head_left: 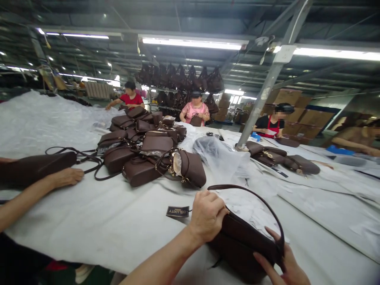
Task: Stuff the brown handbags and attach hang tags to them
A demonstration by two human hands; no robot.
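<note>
A dark brown handbag [243, 241] with a looped handle lies tilted on the white table in front of me. My left hand [209, 215] is closed on the bag's top edge at its left end. At the bag's right end, my right hand [282, 259] grips the side near the handle's base, thumb and fingers on either side. A black tag [178, 211] with gold lettering lies on the table just left of my left hand. White paper scraps [246, 208] show behind the bag, through the handle's loop.
Brown handbags [157, 142] are heaped on the table [97, 221], beside clear plastic [219, 154]. At the left, another person's hand [68, 177] rests by a brown bag [38, 166]. A metal post [263, 97] rises at the right. Several people work across the table.
</note>
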